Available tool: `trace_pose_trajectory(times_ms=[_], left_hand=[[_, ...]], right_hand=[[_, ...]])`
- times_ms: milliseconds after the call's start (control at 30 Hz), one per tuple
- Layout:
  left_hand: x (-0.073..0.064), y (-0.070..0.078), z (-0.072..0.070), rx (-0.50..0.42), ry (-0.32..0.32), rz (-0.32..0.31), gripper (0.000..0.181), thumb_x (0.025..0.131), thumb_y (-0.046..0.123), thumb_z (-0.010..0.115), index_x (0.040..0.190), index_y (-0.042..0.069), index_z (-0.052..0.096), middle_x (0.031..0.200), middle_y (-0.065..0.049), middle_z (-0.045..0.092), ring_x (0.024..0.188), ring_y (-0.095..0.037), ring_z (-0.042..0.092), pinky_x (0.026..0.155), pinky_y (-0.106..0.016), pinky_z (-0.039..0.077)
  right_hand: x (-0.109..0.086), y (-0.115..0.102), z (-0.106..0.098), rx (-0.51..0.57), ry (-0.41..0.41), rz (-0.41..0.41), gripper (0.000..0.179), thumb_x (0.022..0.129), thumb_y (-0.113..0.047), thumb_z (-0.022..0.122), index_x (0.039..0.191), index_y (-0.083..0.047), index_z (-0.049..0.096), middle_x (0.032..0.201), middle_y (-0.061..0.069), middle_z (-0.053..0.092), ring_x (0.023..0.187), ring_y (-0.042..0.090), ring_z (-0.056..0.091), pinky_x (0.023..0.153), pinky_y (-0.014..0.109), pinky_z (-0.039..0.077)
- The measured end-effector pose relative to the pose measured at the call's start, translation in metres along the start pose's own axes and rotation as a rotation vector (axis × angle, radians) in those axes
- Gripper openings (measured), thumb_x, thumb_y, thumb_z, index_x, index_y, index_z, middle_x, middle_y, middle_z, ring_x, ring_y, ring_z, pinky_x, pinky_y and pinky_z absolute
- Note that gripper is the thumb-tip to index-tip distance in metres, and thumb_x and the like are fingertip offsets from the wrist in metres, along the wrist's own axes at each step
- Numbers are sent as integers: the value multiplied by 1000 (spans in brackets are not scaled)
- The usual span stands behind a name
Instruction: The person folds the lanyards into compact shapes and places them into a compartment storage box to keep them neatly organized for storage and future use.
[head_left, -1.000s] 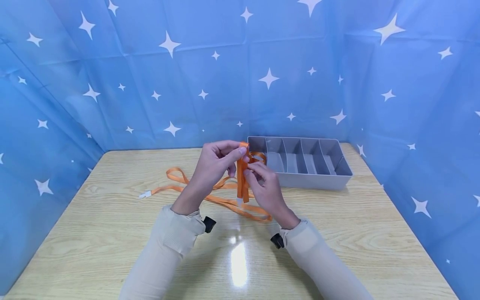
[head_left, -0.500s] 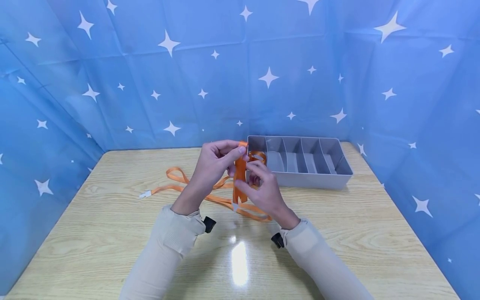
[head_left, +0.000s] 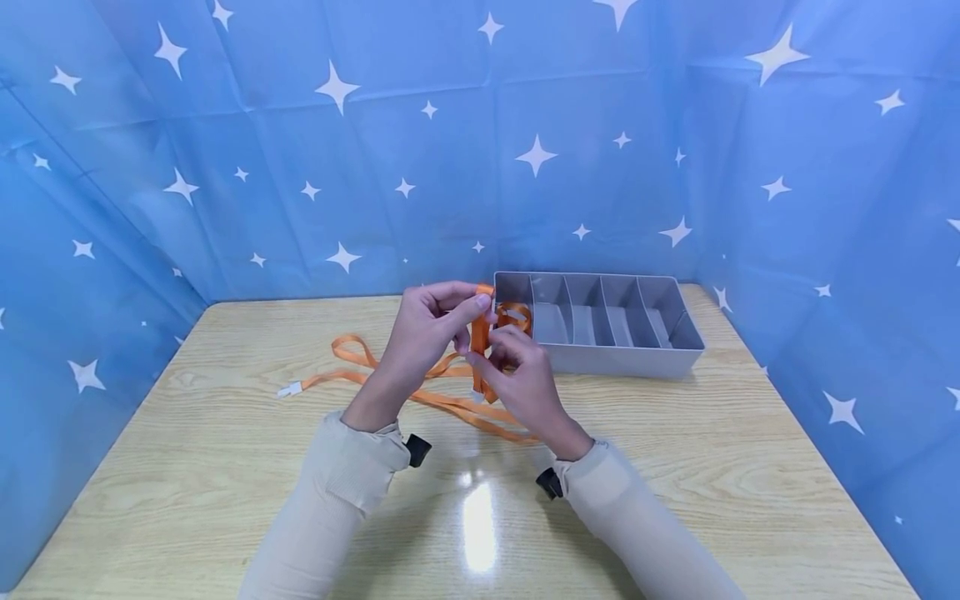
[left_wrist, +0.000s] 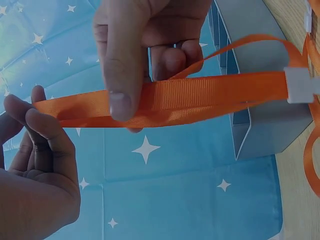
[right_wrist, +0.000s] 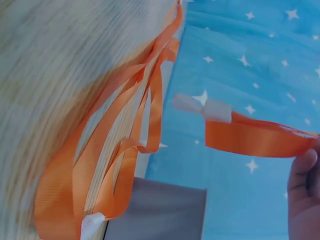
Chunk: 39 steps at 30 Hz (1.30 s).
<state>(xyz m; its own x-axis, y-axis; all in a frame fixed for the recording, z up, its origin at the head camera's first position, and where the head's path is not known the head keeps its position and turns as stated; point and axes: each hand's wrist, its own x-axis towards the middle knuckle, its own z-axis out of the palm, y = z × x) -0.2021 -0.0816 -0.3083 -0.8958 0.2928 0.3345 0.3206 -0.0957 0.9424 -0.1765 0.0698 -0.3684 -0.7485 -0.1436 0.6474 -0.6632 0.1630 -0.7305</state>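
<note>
A folded orange lanyard (head_left: 481,337) hangs between both hands in the head view, its loops gathered into a short flat bundle. My left hand (head_left: 433,329) pinches the folded top between thumb and fingers. Lower down, my right hand (head_left: 528,379) pinches the same bundle, its thumb (left_wrist: 121,102) lying flat on the ribbon in the left wrist view. A white plastic clip (left_wrist: 299,85) sits at the bundle's lower end. One strand bows away from the rest behind the right hand. On the table under the hands lie more loose orange lanyards (head_left: 442,402), one ending in a white clip (head_left: 289,389).
Behind the right hand stands a grey divided box (head_left: 622,361) with several compartments. Coiled orange lanyard (head_left: 516,317) lies in its leftmost compartment. The wooden table (head_left: 225,467) meets a blue star-printed curtain (head_left: 450,183) at the back and sides.
My right hand shifts its fingers along the hanging bundle and ends slightly lower, pinching it closer together. The left hand keeps its hold on the top and stays in place.
</note>
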Motion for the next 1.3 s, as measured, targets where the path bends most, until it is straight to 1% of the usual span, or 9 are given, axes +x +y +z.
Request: trace_pose_trajectory(times_ms=[233, 467, 600, 733, 900, 1033, 1100, 1167, 1300], left_hand=[[0, 0, 1, -14, -7, 2, 18, 97, 11, 65, 105, -5, 72, 82, -6, 73, 48, -19, 50, 49, -25, 45], [0, 2, 2, -17, -13, -1, 19, 97, 12, 66, 105, -4, 72, 82, -7, 73, 48, -19, 51, 50, -25, 46], [1, 1, 0, -3, -5, 5, 20, 97, 13, 66, 103, -5, 72, 84, -8, 73, 48, -19, 51, 50, -26, 47], [1, 2, -1, 25, 18, 8, 21, 97, 15, 66, 104, -4, 73, 88, -12, 73, 48, -19, 51, 50, -26, 47], [0, 5, -5, 95, 78, -7, 23, 96, 17, 69, 107, -2, 75, 90, -11, 72, 50, -18, 51, 49, -25, 42], [0, 5, -7, 127, 111, -25, 26, 94, 21, 71, 110, 0, 75, 91, -9, 69, 53, -18, 50, 48, -26, 37], [1, 4, -8, 127, 116, -21, 26, 94, 21, 72, 110, 2, 76, 91, -14, 67, 54, -19, 49, 49, -26, 37], [1, 3, -9, 125, 121, -6, 25, 93, 22, 72, 109, 3, 77, 91, -15, 65, 54, -19, 48, 50, -27, 38], [3, 0, -10, 142, 139, 22, 24, 93, 23, 72, 108, 4, 78, 95, -11, 64, 54, -21, 48, 53, -28, 42]], right_hand=[[2, 1, -2, 10, -5, 5, 5, 84, 10, 73, 88, 7, 70, 76, 15, 60, 57, 23, 52, 53, 25, 46], [2, 4, -3, 71, -24, 23, 3, 85, 11, 71, 86, 10, 68, 72, 15, 58, 54, 22, 47, 50, 24, 39], [1, 5, -4, 92, -35, 27, 2, 86, 11, 70, 85, 11, 68, 70, 16, 56, 55, 22, 46, 51, 23, 39], [1, 4, -5, 95, -58, 50, 3, 87, 11, 68, 84, 11, 68, 67, 16, 55, 56, 19, 46, 52, 22, 39], [0, 1, -9, 91, -95, 92, 5, 90, 10, 66, 87, 11, 70, 68, 21, 58, 56, 14, 48, 53, 22, 42], [0, 0, -11, 94, -123, 115, 6, 91, 8, 65, 90, 10, 70, 71, 23, 61, 55, 24, 51, 54, 22, 44], [0, -2, -12, 97, -137, 125, 6, 92, 7, 65, 90, 10, 70, 73, 24, 62, 56, 28, 52, 55, 21, 46], [0, -3, -12, 99, -150, 136, 6, 93, 6, 65, 90, 9, 69, 73, 24, 62, 57, 25, 53, 55, 21, 46], [0, -3, -13, 102, -170, 153, 6, 93, 6, 63, 88, 8, 67, 71, 24, 59, 57, 16, 50, 55, 21, 44]])
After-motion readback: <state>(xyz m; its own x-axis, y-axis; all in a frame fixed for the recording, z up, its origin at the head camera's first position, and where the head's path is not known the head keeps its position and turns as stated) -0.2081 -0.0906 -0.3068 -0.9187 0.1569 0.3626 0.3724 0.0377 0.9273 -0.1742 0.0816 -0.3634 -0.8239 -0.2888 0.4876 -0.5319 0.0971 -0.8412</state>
